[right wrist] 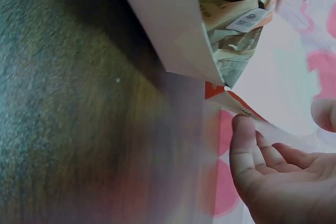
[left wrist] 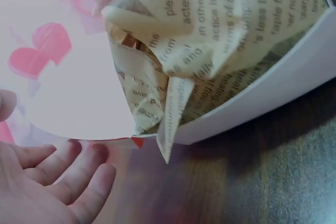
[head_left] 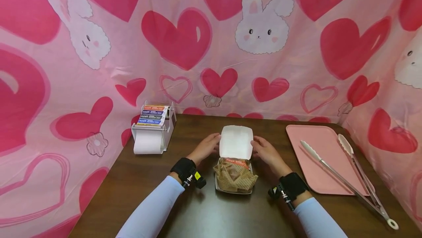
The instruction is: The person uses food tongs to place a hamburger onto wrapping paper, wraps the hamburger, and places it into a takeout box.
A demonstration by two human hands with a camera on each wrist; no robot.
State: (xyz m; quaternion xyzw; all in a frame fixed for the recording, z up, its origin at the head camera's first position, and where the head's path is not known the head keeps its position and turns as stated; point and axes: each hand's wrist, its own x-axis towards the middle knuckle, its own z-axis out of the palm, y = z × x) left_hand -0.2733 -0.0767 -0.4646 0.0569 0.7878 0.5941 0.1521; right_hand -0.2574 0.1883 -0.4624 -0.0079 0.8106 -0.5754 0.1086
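Observation:
A burger box [head_left: 250, 190] stands on the table with its white lid [head_left: 236, 142] tipped up at the back. A burger wrapped in brown printed paper [head_left: 234, 177] fills the base, and the paper's edges stick out over the rim. My left hand [head_left: 208, 148] is at the left edge of the lid, its fingers [left wrist: 79, 177] loosely extended with the fingertips right at that edge. On the opposite side, my right hand [head_left: 266, 153] has its fingertips at the lid's right edge, the fingers [right wrist: 244, 140] lightly bent behind it. Both thumbs stand apart from the fingers.
To the right lies a pink tray [head_left: 316, 135] with long metal tongs [head_left: 336, 175] across it, their handle end past the tray's near edge. A label dispenser [head_left: 153, 128] with coloured rolls stands at the back left. A heart-patterned cloth [head_left: 184, 40] hangs behind the table [head_left: 138, 190].

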